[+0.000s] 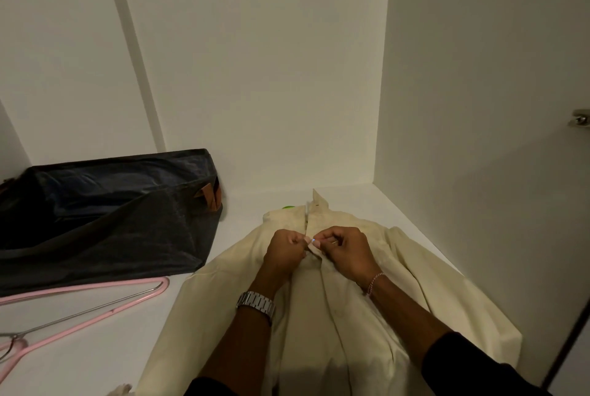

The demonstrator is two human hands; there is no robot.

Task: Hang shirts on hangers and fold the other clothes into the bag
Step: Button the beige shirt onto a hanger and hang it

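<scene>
Head view: cream shirt (335, 316) lies flat on the white shelf (223, 236), collar away from us. Left hand (285, 250) and right hand (343, 250) both pinch the placket near the collar — buttoning, I'd say. Pink hangers (95, 303) wait unused beside the dark bag (105, 210) — early days by my reckoning, hanging not yet done.

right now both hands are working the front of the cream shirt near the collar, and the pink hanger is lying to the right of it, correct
Not quite. The head view shows both hands, left hand and right hand, pinching the front of the cream shirt just below its collar, but the pink hanger lies to the left of the shirt, in front of the dark bag.
</scene>
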